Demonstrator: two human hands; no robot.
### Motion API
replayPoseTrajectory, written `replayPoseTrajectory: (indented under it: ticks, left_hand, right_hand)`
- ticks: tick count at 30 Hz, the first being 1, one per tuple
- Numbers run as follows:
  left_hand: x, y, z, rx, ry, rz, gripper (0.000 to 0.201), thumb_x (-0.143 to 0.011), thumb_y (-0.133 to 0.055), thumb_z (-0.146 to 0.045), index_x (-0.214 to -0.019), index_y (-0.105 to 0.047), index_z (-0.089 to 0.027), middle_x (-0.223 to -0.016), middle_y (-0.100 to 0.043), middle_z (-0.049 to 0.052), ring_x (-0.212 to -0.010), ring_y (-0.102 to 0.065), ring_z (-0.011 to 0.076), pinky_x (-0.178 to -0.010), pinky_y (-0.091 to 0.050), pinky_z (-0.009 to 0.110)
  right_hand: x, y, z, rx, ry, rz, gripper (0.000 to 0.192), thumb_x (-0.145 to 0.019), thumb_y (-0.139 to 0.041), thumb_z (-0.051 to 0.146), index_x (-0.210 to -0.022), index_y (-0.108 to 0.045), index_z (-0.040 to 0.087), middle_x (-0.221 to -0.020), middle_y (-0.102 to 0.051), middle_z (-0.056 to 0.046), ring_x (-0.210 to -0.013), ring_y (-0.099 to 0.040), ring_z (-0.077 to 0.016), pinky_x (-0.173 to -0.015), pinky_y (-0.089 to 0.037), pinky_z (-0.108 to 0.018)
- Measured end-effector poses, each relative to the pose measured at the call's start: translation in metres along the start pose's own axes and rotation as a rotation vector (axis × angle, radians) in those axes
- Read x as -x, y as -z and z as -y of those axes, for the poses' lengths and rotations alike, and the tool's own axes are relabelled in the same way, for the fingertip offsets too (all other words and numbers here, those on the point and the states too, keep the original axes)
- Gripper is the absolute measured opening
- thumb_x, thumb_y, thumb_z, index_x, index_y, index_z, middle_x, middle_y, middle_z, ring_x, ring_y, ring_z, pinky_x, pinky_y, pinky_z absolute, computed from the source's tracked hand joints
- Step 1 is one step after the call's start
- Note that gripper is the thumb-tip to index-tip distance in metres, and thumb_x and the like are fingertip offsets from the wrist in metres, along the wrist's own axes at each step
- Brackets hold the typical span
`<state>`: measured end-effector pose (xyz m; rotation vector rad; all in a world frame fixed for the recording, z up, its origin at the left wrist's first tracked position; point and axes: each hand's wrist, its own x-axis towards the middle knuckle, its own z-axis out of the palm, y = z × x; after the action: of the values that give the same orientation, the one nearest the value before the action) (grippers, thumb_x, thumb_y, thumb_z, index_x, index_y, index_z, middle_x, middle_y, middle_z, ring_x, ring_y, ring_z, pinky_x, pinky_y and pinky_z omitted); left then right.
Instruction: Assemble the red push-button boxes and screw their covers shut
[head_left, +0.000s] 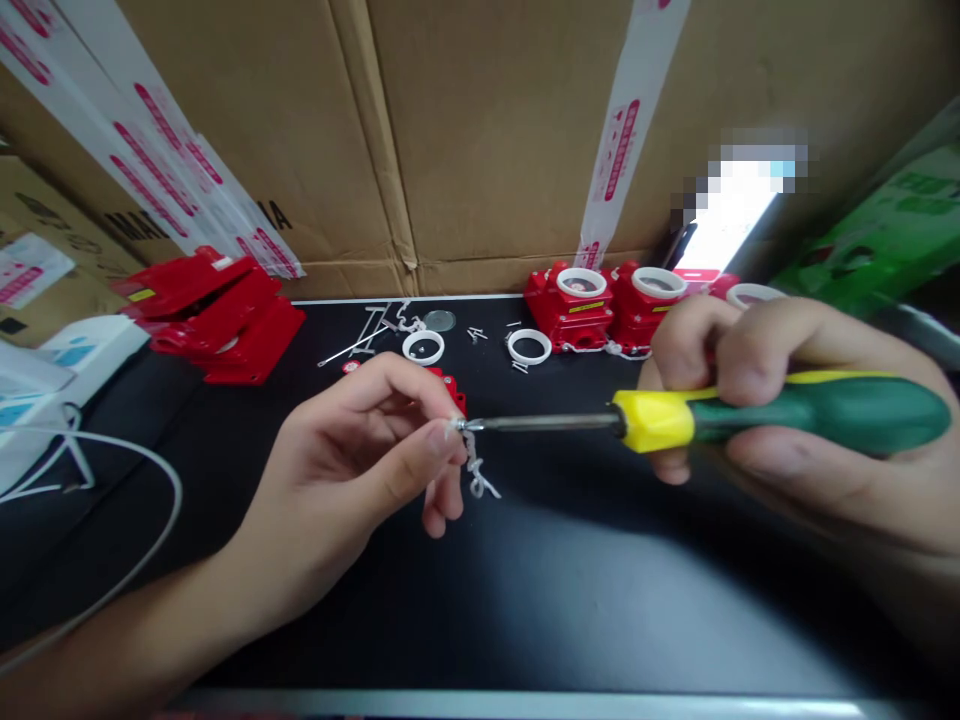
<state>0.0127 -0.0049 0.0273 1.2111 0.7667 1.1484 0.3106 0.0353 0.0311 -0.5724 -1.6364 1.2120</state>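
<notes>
While the right hand (787,400) is closed in a fist around the green-and-yellow handle of a screwdriver (750,418), its metal shaft runs level to the left, and the tip meets a small screw (459,425) pinched between the thumb and forefinger of the left hand (360,450). A short white cord (476,472) hangs from the screw, just below the fingertips, above the black mat (570,570).

At the back of the mat, near the cardboard wall (480,130), two loose white rings (423,347) lie apart from each other, one left of centre and one right of it. Behind the right ring stand two red housings (570,305) side by side, each with a white ring set in its top; a third white rim shows just past the right hand's knuckles. A stack of red covers (217,315) sits at the far left, their number hard to tell. A few loose screws and thin metal pins lie scattered between the rings. One white cable (150,540) loops across the left of the mat.
</notes>
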Motion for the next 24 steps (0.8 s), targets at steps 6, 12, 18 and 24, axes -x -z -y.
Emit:
replayPoseTrajectory:
  ticks: [6, 12, 18, 24]
  left_hand:
    - [0.002, -0.001, -0.001, -0.217, -0.106, -0.049, 0.008, -0.106, -0.081, -0.030, -0.101, -0.077, -0.025, -0.083, -0.076, -0.001, -0.064, -0.073, 0.0116, -0.057, -0.061, 0.019]
    - [0.004, -0.004, -0.002, -0.338, -0.202, -0.055, 0.006, -0.109, -0.076, -0.025, -0.103, -0.075, -0.025, -0.080, -0.074, -0.003, -0.062, -0.072, 0.0102, -0.058, -0.062, 0.019]
    - [0.002, -0.004, -0.001, -0.393, -0.301, -0.054, 0.006, -0.109, -0.074, -0.023, -0.103, -0.074, -0.026, -0.085, -0.072, -0.002, -0.061, -0.072, 0.0103, -0.053, -0.062, 0.022]
    - [-0.001, 0.001, -0.002, -0.442, -0.308, -0.062, 0.006, -0.109, -0.073, -0.023, -0.104, -0.073, -0.027, -0.089, -0.072, -0.002, -0.064, -0.073, 0.0112, -0.053, -0.063, 0.024]
  right_hand:
    - [-0.004, 0.009, 0.003, 0.068, -0.083, 0.103, 0.019, -0.094, -0.090, 0.034, -0.111, -0.084, 0.027, -0.108, -0.072, -0.008, -0.076, -0.079, -0.0175, -0.069, -0.070, -0.026]
    - [-0.004, 0.013, -0.001, -0.028, -0.240, 0.168, 0.031, -0.097, -0.085, 0.047, -0.123, -0.087, 0.030, -0.093, -0.077, -0.008, -0.063, -0.070, -0.0157, -0.049, -0.058, -0.021]
    - [-0.003, 0.018, -0.004, -0.049, -0.330, 0.180, 0.040, -0.097, -0.079, 0.059, -0.123, -0.089, 0.030, -0.078, -0.074, -0.006, -0.056, -0.057, -0.0131, -0.042, -0.042, -0.020]
    - [-0.005, 0.019, 0.002, 0.237, -0.286, 0.203, 0.030, -0.096, -0.086, 0.041, -0.126, -0.089, 0.039, -0.110, -0.081, -0.005, -0.064, -0.066, -0.0101, -0.054, -0.052, -0.019]
